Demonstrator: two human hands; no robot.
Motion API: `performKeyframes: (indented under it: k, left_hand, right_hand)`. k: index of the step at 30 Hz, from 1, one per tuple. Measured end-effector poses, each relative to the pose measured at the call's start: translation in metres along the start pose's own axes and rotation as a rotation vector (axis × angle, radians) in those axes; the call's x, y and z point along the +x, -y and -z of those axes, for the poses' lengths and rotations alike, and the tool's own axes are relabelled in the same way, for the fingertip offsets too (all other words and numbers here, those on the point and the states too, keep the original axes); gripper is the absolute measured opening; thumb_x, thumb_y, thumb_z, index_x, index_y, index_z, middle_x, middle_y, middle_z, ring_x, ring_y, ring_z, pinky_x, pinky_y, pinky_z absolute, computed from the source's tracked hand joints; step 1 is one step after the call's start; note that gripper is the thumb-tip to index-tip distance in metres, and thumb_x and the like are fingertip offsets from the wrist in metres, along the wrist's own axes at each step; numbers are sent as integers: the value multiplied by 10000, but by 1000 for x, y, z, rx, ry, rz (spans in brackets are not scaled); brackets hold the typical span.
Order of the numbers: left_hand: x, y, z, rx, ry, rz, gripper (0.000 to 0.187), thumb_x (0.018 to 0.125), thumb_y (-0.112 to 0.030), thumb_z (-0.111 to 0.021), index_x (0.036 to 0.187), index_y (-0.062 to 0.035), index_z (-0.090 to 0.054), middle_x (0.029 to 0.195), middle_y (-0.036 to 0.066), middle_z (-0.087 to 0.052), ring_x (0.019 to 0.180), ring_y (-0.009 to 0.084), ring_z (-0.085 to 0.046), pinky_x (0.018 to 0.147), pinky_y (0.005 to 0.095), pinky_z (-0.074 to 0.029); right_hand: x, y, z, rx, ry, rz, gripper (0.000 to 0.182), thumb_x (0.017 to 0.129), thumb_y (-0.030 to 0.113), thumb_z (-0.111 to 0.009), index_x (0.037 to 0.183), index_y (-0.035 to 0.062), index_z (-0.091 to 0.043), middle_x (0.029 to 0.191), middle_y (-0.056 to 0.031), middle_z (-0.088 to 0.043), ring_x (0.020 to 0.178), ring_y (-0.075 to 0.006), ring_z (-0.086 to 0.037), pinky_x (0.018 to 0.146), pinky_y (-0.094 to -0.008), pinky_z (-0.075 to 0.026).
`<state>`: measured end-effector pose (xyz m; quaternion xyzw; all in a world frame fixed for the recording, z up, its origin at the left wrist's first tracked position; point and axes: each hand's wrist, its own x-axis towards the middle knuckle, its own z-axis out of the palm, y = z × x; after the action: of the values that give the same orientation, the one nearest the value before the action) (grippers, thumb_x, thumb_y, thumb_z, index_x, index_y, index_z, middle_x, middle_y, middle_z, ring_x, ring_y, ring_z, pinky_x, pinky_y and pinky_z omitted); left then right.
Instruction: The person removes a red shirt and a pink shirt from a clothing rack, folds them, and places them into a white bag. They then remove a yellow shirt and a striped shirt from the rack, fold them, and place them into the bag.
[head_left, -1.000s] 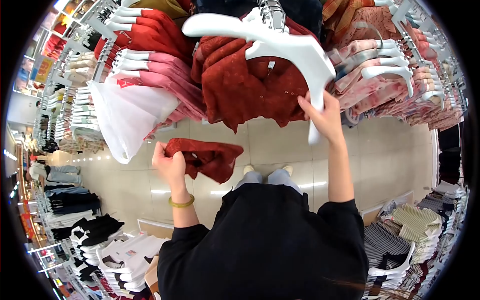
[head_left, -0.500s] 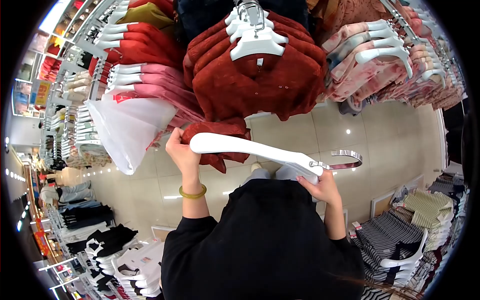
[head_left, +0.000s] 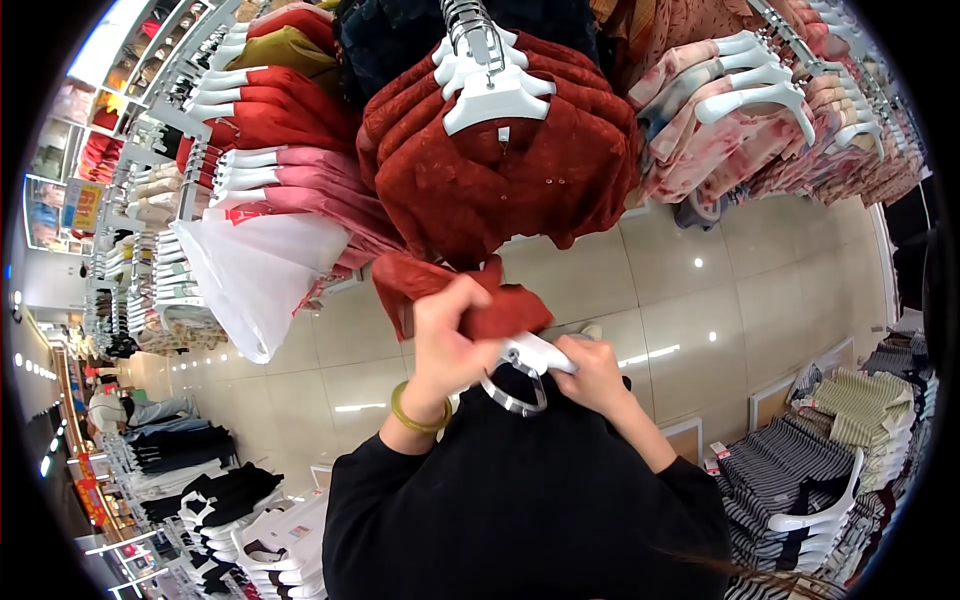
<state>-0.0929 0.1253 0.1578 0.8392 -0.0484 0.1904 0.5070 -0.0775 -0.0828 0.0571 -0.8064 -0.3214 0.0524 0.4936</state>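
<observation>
Close in front of my body is a white hanger (head_left: 545,354), turned so that its metal hook (head_left: 518,408) points back toward me. My right hand (head_left: 597,376) is closed around one arm of the hanger. On the other side my left hand (head_left: 447,340), with a yellow-green bangle on its wrist, is curled at the dark red blouse (head_left: 512,312) and slightly blurred. The blouse hangs bunched just beyond the hanger, its cloth on both sides of the left fingers. The hanger's left arm is hidden behind that hand and the cloth.
Straight ahead, matching red blouses (head_left: 500,180) hang on a rack. A white plastic bag (head_left: 262,280) hangs at the left beside pink tops (head_left: 320,190). Floral tops (head_left: 700,150) hang at right, and striped shirts (head_left: 775,465) at lower right. Tiled floor (head_left: 680,300) lies between racks.
The hanger has swung from stretching across both hands, hook to the right, to hook toward me. My left hand has moved right and my right hand slightly left, bringing them closer together.
</observation>
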Motion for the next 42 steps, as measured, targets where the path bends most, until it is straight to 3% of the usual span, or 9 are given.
performKeyframes:
  k: [5,8,12,16,20,24,26,30,42]
  left_hand:
    - [14,-20,29,58,389,-396,359,678,-109,-777,992,-38,-618,1170,133,-594,1038,289,-578,875,383,-436]
    - [26,-20,30,665,399,-440,439,601,-82,-726,1025,-56,-615,1120,92,-605,998,254,-589,863,384,-453]
    - [19,10,37,818,381,-606,164,645,-68,-608,805,-67,-574,660,12,-476,599,179,-524,550,307,-423]
    - [23,3,44,838,267,-618,158,633,-58,-616,783,-71,-570,649,20,-474,581,184,-519,531,308,-408]
    - [26,2,51,863,215,-549,175,608,-40,-630,771,-62,-571,630,39,-462,572,196,-515,516,312,-396]
    - [27,1,55,869,244,-497,200,590,-18,-631,778,-52,-573,642,44,-482,583,208,-528,520,319,-400]
    - [28,3,57,897,170,-485,211,580,-16,-634,778,-50,-570,654,47,-501,592,213,-539,522,334,-408]
    - [27,14,82,975,125,-375,239,567,3,-629,791,-52,-566,674,74,-525,616,270,-553,543,371,-430]
    - [16,59,115,1089,-81,-407,199,630,13,-592,820,-30,-553,690,95,-521,607,303,-538,540,405,-427]
  right_hand:
    - [-1,-9,17,197,10,-7,207,627,-21,-683,818,28,-618,721,-135,-622,612,-309,-618,546,-350,-473]
    - [-2,-14,26,275,62,-28,194,628,-11,-702,811,19,-650,748,-131,-635,621,-290,-613,561,-325,-469]
    - [11,-5,50,365,218,90,194,721,93,-738,894,13,-701,898,-110,-653,750,-239,-613,669,-304,-474]
    - [21,-35,52,527,-182,118,206,816,219,-679,910,46,-740,1312,-146,-499,1059,-251,-539,834,-360,-448]
    - [20,-90,27,532,22,3,140,833,141,-688,946,86,-748,1385,-146,-458,1232,-281,-467,1019,-405,-367]
    - [16,-91,-3,314,211,-232,192,804,177,-708,957,64,-736,1331,-169,-527,1192,-307,-533,990,-388,-426]
    - [12,-119,-15,101,208,34,238,694,159,-703,905,52,-715,1057,-162,-672,1000,-332,-619,887,-391,-481]
    - [11,-97,11,-165,24,-68,152,729,115,-665,861,46,-696,822,-124,-666,828,-327,-612,740,-407,-478]
    - [19,-42,44,-549,4,217,167,710,145,-697,863,102,-648,750,-36,-594,764,-210,-606,723,-347,-464]
